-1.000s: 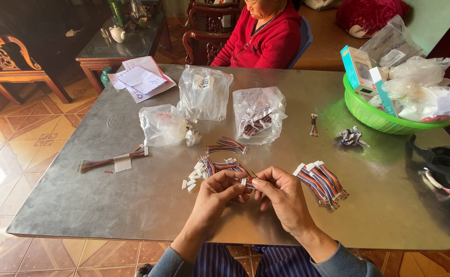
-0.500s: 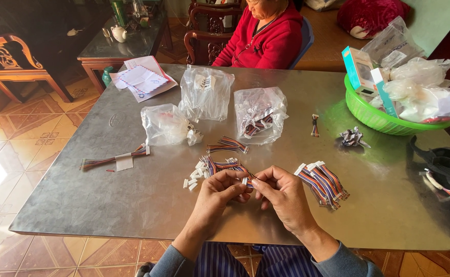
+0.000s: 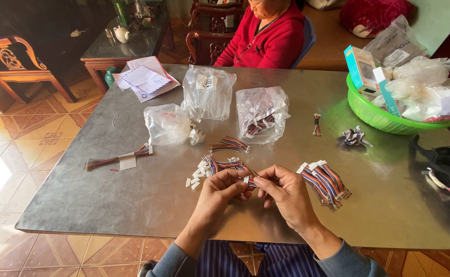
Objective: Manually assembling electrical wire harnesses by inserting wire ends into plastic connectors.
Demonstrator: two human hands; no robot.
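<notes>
From the head camera, the two hands met over the near edge of the grey metal table (image 3: 107, 205). The left hand (image 3: 219, 191) and the right hand (image 3: 286, 195) were close together, fingertips almost touching. Both pinched one small wire piece (image 3: 249, 179) with a white plug on it, holding it between them just above the table.

Right behind the hands lay a loose pile of wires (image 3: 220, 166) in many colours, with little white plugs beside it. Just to the right of the right hand sat a neat bunch of wires (image 3: 325, 182), lined up side by side. A smaller bunch (image 3: 230, 145) lay a bit farther back.

On the left part of the table was a long wire bundle (image 3: 117, 160) with a white tag. Three clear plastic bags (image 3: 209, 93) sat in the middle of the table. A green basket (image 3: 389, 119) full of bags and boxes stood at the far right. Some envelopes (image 3: 145, 79) lay at the far left corner.

A person in a red jacket (image 3: 271, 41) sat across the table.
</notes>
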